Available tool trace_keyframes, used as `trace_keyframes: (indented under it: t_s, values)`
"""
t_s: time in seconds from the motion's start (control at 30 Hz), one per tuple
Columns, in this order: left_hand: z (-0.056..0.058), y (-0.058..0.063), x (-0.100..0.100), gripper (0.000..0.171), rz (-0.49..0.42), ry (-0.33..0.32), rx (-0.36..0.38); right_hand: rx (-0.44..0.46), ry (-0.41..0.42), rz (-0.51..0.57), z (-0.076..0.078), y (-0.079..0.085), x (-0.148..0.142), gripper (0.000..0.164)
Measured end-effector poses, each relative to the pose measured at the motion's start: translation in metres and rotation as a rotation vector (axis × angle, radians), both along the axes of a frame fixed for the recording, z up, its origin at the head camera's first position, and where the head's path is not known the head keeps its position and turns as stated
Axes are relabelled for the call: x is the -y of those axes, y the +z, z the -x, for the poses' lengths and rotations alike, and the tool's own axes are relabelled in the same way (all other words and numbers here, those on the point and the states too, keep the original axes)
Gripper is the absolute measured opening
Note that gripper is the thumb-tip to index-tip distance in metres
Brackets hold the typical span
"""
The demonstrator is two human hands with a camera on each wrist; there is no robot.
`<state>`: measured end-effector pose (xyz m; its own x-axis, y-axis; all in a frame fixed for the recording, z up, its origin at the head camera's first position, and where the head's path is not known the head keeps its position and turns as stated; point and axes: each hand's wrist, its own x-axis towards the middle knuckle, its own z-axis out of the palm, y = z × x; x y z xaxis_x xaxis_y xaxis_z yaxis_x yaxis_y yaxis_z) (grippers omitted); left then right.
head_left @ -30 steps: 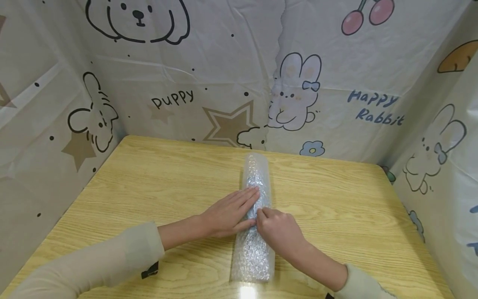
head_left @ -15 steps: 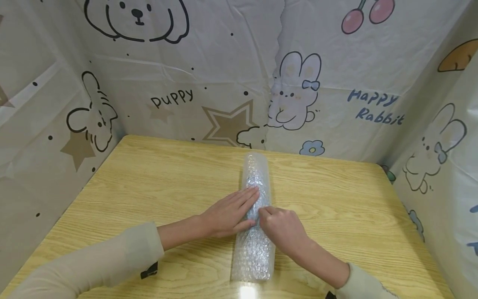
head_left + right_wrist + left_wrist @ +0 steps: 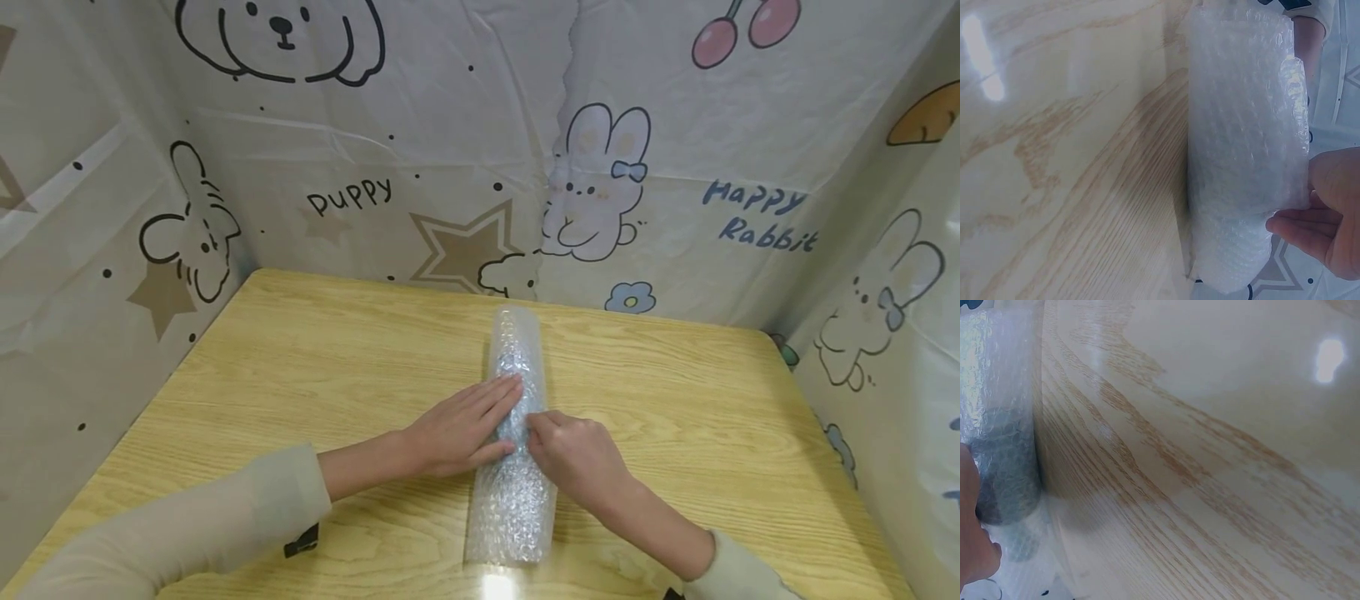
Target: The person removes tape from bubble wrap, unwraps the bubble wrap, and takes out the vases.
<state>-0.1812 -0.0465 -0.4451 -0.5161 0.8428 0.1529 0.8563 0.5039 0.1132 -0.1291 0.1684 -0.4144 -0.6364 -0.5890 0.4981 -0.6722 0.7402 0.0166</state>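
- Roll (image 3: 513,517): clear bubble wrap, a long cylinder, skin dimpled and glossy. Lies lengthwise on the bench (image 3: 322,358), mid-width, one end toward the person.
- Dark shape (image 3: 1007,475) shows through the wrap in the left wrist view, rounded at its end; too clouded to identify.
- Bench: yellow wood grain, smooth, with a bright glare (image 3: 498,586) by the roll's near end. Rounded far corners.
- Cloth (image 3: 450,117): pale, creased sheet with printed figures, hung behind and at both sides.
- Count: one roll, two hands, two pale sleeves (image 3: 262,500), two printed rabbits (image 3: 596,196).
- Left hand (image 3: 463,425): fingers straight and close together, laid over the roll's upper side, thumb spread toward the near end.
- Right hand (image 3: 577,454): fingers curled, thumb and fingers pinching the wrap at the roll's right flank. The hands are near each other, just apart.
- Edges: in the right wrist view, a layer edge crosses the roll at the pinching fingers. Far end of the roll sits just short of the bench's back edge; side edges lie well apart from it.
- Room: broad stretches of grain left and right of the roll; little behind it.
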Motion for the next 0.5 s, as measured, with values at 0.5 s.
trace_keyframes:
  t_s: [0.5]
  values:
    - [0.001, 0.000, 0.001, 0.073, 0.002, -0.001, -0.008, 0.031, -0.066, 0.067, 0.002, 0.004, -0.012, 0.017]
